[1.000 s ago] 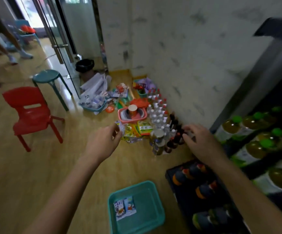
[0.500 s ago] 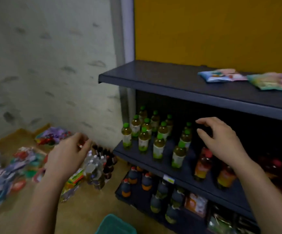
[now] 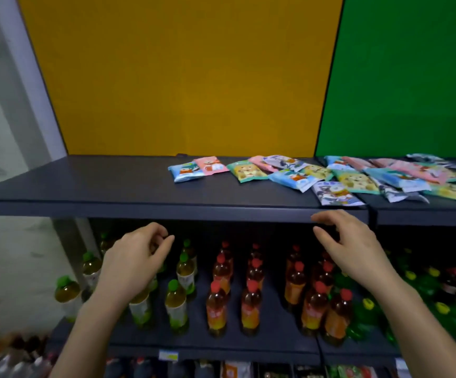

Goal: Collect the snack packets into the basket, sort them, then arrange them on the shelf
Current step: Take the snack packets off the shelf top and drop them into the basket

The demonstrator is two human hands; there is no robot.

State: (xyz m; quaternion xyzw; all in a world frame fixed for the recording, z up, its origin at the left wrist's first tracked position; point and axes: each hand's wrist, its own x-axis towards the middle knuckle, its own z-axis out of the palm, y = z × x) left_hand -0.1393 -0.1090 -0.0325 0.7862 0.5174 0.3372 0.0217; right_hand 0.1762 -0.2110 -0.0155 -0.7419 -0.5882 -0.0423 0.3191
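Your left hand (image 3: 137, 257), right hand (image 3: 357, 246) loosely curled, empty. Snack packets (image 3: 303, 175) likely light, crinkly, slippery: pinch sealed edges.

small shop: dark shelf (image 3: 139, 186) with snack packets (image 3: 317, 175), drink bottles (image 3: 250, 304) in rows below.

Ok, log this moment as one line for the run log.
left hand: empty, loosely curled | right hand: empty, by upper shelf edge | snack packets: loose on upper shelf | basket: not in view
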